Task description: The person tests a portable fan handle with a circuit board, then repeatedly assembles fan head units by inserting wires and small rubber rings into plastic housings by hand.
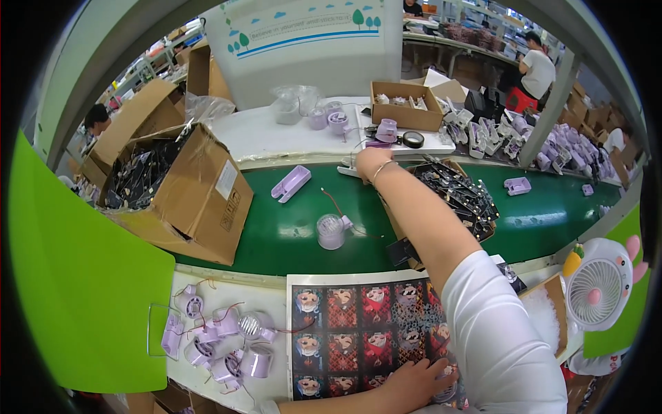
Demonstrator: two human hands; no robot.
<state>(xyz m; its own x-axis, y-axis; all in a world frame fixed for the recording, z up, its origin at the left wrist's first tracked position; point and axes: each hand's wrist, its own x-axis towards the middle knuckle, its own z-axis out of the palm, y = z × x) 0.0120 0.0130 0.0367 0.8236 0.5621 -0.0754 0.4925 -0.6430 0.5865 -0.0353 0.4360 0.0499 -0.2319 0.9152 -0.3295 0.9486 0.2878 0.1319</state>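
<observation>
My right arm stretches far across the green conveyor belt (283, 238). My right hand (371, 163) is closed at the near edge of the white tray (436, 143), its fingertips mostly hidden, and what it grips does not show. A black tape roll (413, 139) and an upright pale purple fan part (386, 130) stand near it. My left hand (414, 383) rests low over the picture-printed mat (343, 331), its fingers curled round a round, ribbed fan head (447, 395), mostly covered by the hand.
Several wired purple fan heads (226, 367) lie left of the mat; another fan head (331, 232) and a purple shell (291, 183) sit on the belt. Cardboard boxes of black parts (141, 172) flank it. A white desk fan (594, 290) stands right. Other people work behind.
</observation>
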